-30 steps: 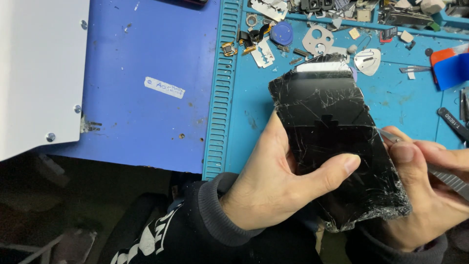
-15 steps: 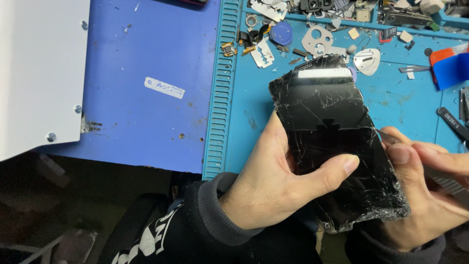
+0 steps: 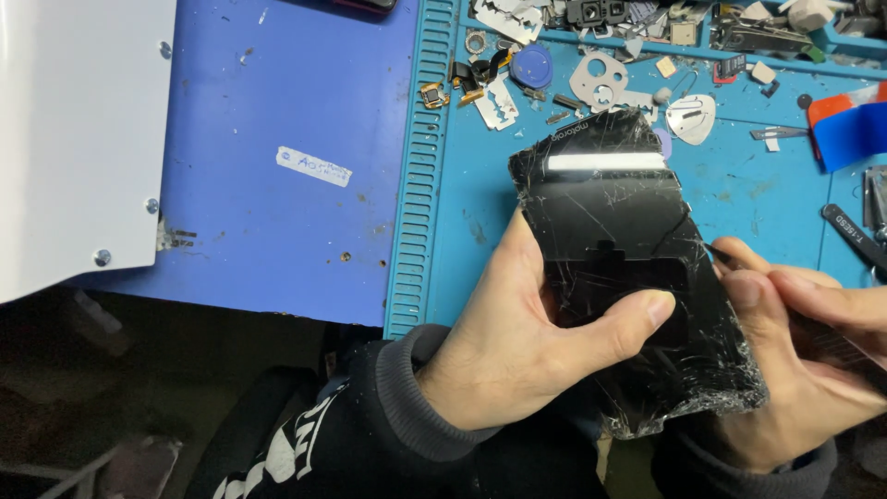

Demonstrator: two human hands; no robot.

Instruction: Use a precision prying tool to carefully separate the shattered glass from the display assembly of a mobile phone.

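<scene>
Head view: cracked phone screen held in both my hands

Head camera looks down on my bench. At the far left sits a white metal panel (image 3: 74,139) with screws along its edge, resting over a dark blue mat (image 3: 277,102) that carries a small white sticker (image 3: 314,166). Next comes the ribbed edge of a lighter teal work mat (image 3: 462,231), and along its top lies a scatter of small parts (image 3: 591,55): razor blades, metal brackets, a blue round cap, a silver pick.

My left hand (image 3: 527,342) comes up from a dark sleeve (image 3: 407,434) and is clamped on the cracked black phone screen (image 3: 628,268); my thumb lies across its face, the other fingers are hidden behind it. The screen is lifted above the teal mat and tilted, its top corner pointing away from me. Cracks run all over the glass, and the bottom corner is shattered white.

My right hand (image 3: 804,360) sits against the screen's right edge, fingers pressed together around a thin dark tool (image 3: 832,342). Its tip meets the edge of the glass just above my forefinger; how far it goes in, I cannot tell.

Further right on the mat lie a red and blue strip (image 3: 850,120) and black tweezers (image 3: 855,236), both apart from my hands.
</scene>
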